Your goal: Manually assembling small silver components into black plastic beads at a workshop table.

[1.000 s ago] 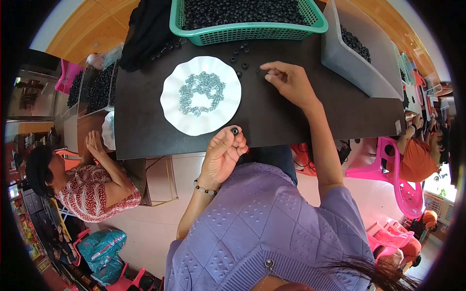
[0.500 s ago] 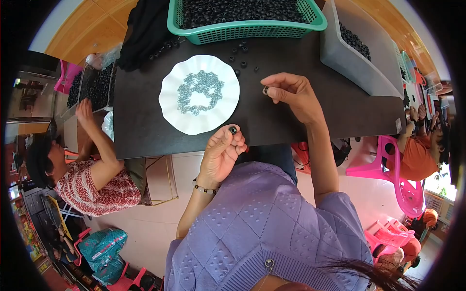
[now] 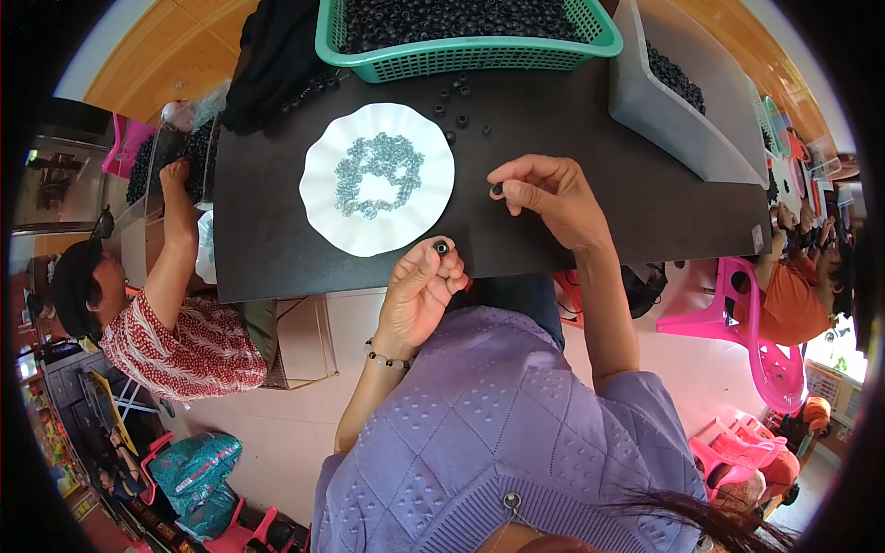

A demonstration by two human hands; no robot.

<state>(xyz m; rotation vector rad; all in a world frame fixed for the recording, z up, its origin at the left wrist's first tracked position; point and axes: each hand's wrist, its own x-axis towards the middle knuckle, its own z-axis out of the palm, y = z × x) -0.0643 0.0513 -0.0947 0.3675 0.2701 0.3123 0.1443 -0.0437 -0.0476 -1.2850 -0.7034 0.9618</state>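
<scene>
Near the front edge of the dark table, my left hand [image 3: 413, 300] pinches a small round black bead-like piece [image 3: 442, 248] between thumb and fingers. A pale spot shows in the piece's middle. To its right, above the tabletop, my right hand [image 3: 559, 205] is closed at the fingertips on another small black piece [image 3: 498, 189], partly covered by the fingers. Left of both hands lies a white wavy-rimmed plate [image 3: 319, 189], with many small clear pieces [image 3: 349, 175] spread over its middle.
A green basket [image 3: 470, 58] full of black pieces stands at the table's far side. Several loose black pieces [image 3: 462, 121] lie before it. A translucent bin [image 3: 659, 129] of black pieces is at far right. A co-worker [image 3: 175, 323] sits at left, one hand by another bin.
My right hand has come slightly left and nearer to me, still pinching its black piece. My left hand has hardly moved. The co-worker's hand has moved farther away, over the left bin.
</scene>
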